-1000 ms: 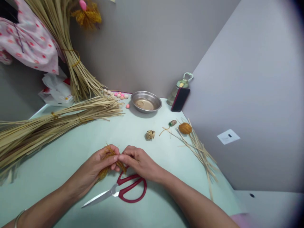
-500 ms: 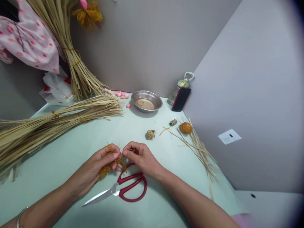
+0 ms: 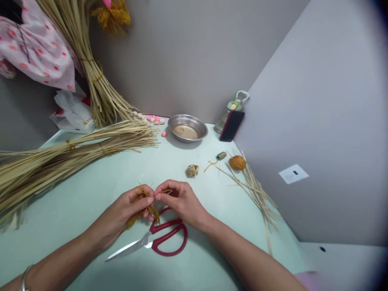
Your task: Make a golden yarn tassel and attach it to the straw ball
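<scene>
My left hand [image 3: 138, 204] is closed around a bunch of golden-brown yarn [image 3: 155, 214], whose loose ends hang below the fingers and poke out above them. Close against it, my right hand [image 3: 176, 202] pinches a thin strand of the same colour between thumb and forefinger, with its end sticking out past the fingers. The fingertips of both hands nearly meet. Under and just in front of them lie red-handled scissors [image 3: 169, 238], blades slightly hidden behind one another and pointing left. A small woven straw ball [image 3: 192, 170] sits beyond my right hand.
Bundled straw strips [image 3: 75, 155] cover the left side. A metal bowl [image 3: 188, 128] with liquid stands at the back, near pink and pale beads [image 3: 154, 119]. To the right are a phone [image 3: 232, 125] against a bottle [image 3: 223, 120], a yarn ball [image 3: 237, 163], a spool [image 3: 221, 155] and loose strips [image 3: 257, 194].
My right fingertips have shifted slightly left, closer to my left thumb. The hanging yarn ends have swung a little left and down. Both hands keep their grip.
</scene>
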Demonstrator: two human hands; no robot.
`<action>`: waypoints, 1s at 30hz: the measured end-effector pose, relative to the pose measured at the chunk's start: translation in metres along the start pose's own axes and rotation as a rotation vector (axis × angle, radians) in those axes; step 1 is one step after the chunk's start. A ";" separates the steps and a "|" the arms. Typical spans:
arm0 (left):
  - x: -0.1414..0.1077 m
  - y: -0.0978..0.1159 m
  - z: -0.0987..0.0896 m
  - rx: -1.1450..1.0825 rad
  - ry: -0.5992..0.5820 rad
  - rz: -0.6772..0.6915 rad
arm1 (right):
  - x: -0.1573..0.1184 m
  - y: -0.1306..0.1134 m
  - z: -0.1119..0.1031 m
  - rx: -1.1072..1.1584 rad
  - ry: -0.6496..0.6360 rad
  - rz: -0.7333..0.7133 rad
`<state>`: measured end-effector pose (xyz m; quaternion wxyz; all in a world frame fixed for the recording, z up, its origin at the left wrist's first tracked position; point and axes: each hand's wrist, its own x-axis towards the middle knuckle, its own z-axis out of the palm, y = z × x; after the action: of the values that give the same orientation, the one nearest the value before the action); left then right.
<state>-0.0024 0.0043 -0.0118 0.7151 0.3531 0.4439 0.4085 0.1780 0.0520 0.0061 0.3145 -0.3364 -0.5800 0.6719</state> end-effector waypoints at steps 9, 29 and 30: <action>-0.001 0.002 0.001 -0.040 -0.004 -0.035 | -0.002 0.001 0.002 -0.006 0.005 0.001; 0.000 -0.004 0.001 0.033 0.002 -0.004 | -0.001 -0.002 0.004 0.041 -0.017 0.013; 0.000 -0.004 0.001 0.051 0.007 0.003 | -0.001 -0.001 0.004 0.040 -0.018 0.012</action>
<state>-0.0007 0.0023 -0.0148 0.7037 0.3706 0.4561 0.3993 0.1753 0.0494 0.0079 0.3119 -0.3276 -0.5672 0.6882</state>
